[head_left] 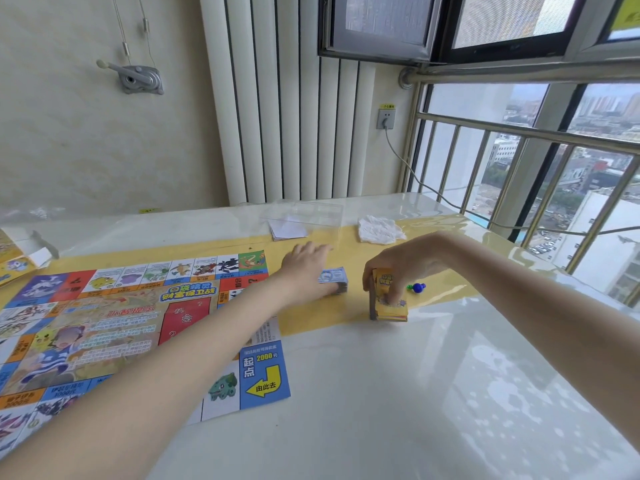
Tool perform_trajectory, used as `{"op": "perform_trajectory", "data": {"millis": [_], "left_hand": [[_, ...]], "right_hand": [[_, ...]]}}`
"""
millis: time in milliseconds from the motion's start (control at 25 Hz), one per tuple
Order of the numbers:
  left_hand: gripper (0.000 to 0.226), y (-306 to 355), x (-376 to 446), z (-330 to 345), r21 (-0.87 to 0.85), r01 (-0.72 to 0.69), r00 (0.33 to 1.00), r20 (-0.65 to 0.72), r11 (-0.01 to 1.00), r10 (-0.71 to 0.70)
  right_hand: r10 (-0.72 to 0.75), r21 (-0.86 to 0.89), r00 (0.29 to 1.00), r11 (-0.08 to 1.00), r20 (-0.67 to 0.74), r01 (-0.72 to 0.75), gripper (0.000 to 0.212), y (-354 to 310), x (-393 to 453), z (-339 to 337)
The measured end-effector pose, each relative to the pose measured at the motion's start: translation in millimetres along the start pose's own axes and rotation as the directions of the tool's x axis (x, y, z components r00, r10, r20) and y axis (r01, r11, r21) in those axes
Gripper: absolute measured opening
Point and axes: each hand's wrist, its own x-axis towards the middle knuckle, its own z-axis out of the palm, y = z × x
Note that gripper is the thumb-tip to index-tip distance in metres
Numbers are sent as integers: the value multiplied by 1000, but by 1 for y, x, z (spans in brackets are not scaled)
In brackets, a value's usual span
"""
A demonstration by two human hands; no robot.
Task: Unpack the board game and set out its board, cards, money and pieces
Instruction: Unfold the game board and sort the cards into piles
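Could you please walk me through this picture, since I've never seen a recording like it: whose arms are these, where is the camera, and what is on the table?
There is no machine here. A person wears one wide-angle camera on the head, so you look forward and down along their own two bare arms.

The game board lies unfolded on the left part of the table. The left hand reaches past the board's far corner and rests on a small blue-and-white stack of cards or play money; I cannot tell which. The right hand grips a yellow stack of cards from above, standing it on the table.

Just beyond that stack lie small blue and green game pieces. Farther back are a clear plastic lid or tray, folded white paper and a crumpled white cloth or tissue.
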Motion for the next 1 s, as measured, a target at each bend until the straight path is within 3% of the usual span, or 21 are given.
{"op": "perform_trajectory", "data": {"millis": [40, 80, 120, 160, 200, 280, 400, 560, 680, 760, 800, 1000], "left_hand": [[53, 1, -5, -5, -257, -6, 994, -111, 966, -23], [40, 5, -13, -9, -584, 5, 985, -139, 812, -106], [31, 11, -19, -14, -854, 77, 987, -6, 515, -158], [32, 18, -25, -18, -959, 204, 977, 184, 197, -111], [40, 22, -29, -18, -942, 335, 942, 336, -20, -25], [54, 24, -33, -19, -870, 450, 893, 438, -202, 99], [54, 21, -42, -24, -871, 419, 908, 391, -256, 153], [33, 12, -58, -20, -927, 343, 939, 339, -152, 48], [17, 6, -60, -12, -947, 252, 947, 283, -198, -150], [11, 4, -62, -9, -962, 215, 937, 252, -167, -242], [10, 4, -63, -7, -969, 198, 933, 233, -150, -275], [7, 4, -72, -6, -979, 150, 926, 187, -136, -328]], "right_hand": [[-64, 127, 998, 990, -20, 66, 40, -2, -4, -2], [-140, 272, 989, 951, -44, 147, 40, -6, -8, -5], [-221, 399, 973, 888, -64, 228, 40, -12, -10, -7], [-296, 480, 952, 825, -81, 298, 39, -20, -11, -8], [-355, 511, 930, 785, -92, 351, 37, -29, -10, -9], [-393, 500, 912, 770, -118, 397, 39, -43, -9, -10], [-343, 485, 914, 775, -216, 405, 54, -47, -10, -7], [-196, 478, 892, 786, -408, 392, 53, -40, -2, 27], [-115, 722, 866, 505, -487, 473, 33, -39, 10, 64], [-43, 784, 839, 331, -543, 525, 17, -43, 12, 76], [-7, 796, 829, 274, -559, 539, 19, -44, 12, 78], [69, 834, 839, 176, -540, 522, 22, -52, 9, 81]]}}
